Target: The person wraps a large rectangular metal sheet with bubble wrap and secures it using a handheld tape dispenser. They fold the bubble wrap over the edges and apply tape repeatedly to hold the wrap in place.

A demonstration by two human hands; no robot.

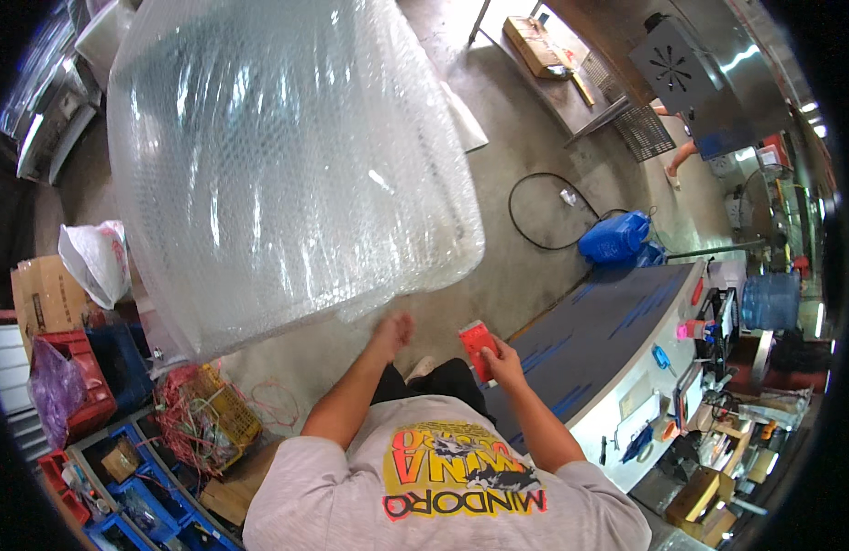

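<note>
A big sheet of clear bubble wrap [287, 165] stands bulging in front of me over the concrete floor. My left hand [393, 332] is just under its lower edge with fingers loosely curled, close to the wrap; whether it pinches the edge I cannot tell. My right hand [503, 360] grips a small red box cutter [477, 347] held upright, a little to the right of the wrap and apart from it.
A grey-blue worktable [617, 331] with small tools runs along my right. Red and blue crates [85, 386], a yellow basket of red wire [204, 418] and cardboard boxes [41, 292] crowd the left. A blue bag [615, 235] and black cable [544, 207] lie on the floor ahead.
</note>
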